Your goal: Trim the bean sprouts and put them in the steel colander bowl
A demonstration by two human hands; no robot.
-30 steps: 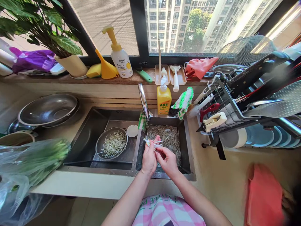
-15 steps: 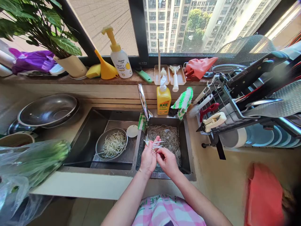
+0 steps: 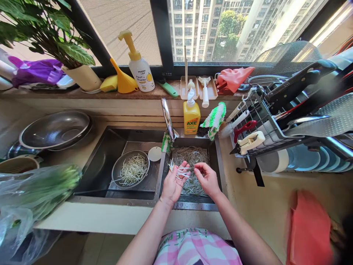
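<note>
Over the right sink basin, my left hand is closed loosely around a small bunch of white bean sprouts, palm up. Just right of it is my right hand, thumb and forefinger pinched close to the sprout ends; whether something thin is between them I cannot make out. Below both hands, a tangled mass of thin brownish strands and pale sprouts fills the right basin, partly hidden by my hands. In the left basin stands a round strainer bowl holding more pale sprouts.
A chrome faucet rises between the basins, beside a yellow soap bottle. To the right is a rack with knives and utensils. Pans and bagged greens lie left. A white lid-like disc sits by the strainer.
My right hand has moved right, away from my left hand and the sprouts it was touching. My left hand has shifted slightly left and still holds the bunch.
</note>
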